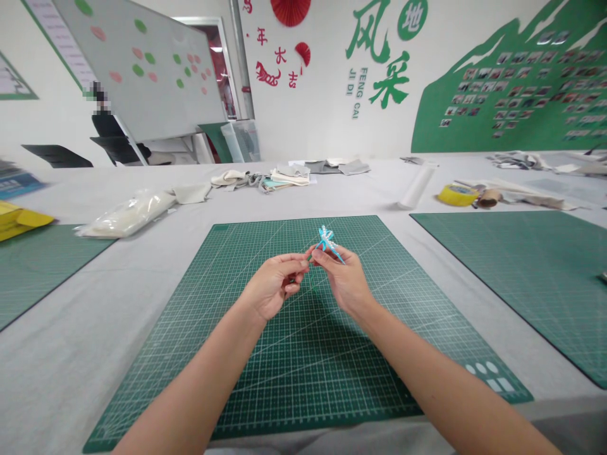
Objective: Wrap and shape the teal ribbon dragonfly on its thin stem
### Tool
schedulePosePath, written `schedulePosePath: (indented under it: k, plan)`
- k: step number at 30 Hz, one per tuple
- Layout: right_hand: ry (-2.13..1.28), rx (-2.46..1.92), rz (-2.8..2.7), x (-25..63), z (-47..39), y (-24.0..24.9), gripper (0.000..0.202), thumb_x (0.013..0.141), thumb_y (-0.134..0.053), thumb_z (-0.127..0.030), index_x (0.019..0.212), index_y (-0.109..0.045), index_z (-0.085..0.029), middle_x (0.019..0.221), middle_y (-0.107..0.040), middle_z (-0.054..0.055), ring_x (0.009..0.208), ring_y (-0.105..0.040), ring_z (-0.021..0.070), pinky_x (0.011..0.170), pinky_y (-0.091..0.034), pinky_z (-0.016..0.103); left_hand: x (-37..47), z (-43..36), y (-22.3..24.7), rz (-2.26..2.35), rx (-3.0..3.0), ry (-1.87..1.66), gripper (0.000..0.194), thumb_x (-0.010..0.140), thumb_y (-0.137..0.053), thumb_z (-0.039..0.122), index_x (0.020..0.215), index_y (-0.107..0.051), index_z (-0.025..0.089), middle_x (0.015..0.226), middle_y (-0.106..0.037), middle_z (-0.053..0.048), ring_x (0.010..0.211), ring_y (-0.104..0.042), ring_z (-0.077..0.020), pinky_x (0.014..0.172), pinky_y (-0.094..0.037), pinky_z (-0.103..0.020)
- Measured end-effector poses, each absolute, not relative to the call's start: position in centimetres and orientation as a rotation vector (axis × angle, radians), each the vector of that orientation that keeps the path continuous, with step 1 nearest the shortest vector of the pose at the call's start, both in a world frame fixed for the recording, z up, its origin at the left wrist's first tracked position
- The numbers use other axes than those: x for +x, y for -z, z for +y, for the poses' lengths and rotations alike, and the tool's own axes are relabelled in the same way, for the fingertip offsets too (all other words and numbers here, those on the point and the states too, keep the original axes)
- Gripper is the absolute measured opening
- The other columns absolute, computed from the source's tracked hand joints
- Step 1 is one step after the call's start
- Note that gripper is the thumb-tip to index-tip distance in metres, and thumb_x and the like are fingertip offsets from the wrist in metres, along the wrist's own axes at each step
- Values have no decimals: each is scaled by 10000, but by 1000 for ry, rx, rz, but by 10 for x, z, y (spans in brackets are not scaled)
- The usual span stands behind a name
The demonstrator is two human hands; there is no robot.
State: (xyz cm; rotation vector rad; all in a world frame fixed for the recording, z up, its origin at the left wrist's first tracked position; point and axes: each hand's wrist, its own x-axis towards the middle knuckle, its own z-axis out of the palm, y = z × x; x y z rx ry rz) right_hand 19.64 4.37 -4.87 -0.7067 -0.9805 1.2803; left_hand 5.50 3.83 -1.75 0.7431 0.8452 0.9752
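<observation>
Above the green cutting mat (pixel 265 341), both hands meet at a small light-blue ornament (pixel 326 237) dotted with white beads. It has several thin pointed strips, like a flower or a bow, and one strip slants down to the right. My right hand (pixel 346 275) is closed, pinching the ornament's base between thumb and fingers. A thin green stem-like piece (pixel 310 257) runs from the base toward the left. Closed too, my left hand (pixel 279 281) grips this green piece at its fingertips. Fingers hide the joint between the blue and green parts.
Another cutting mat (pixel 531 272) lies to the right, and one more (pixel 42 265) to the left. A clear plastic bag (pixel 130 213), folded fabric pieces (pixel 284 177), a white roll (pixel 417 188) and yellow tape (pixel 458 194) lie farther back. A person (pixel 107 123) sits beyond the table.
</observation>
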Motion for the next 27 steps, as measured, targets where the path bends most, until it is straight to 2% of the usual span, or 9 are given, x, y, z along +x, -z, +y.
schedulePosePath:
  k: [27]
  plan:
    - [-1275,-740,-962,196,45,52,82,719,-760,-265,762,-757,-195,786,-698,16,733,-587,137,768,-454,304,55,40,23,914,854,-994,177,629,-737,140,792,-687,94,601,-514,9,484,-405,-36,366,-214,-140]
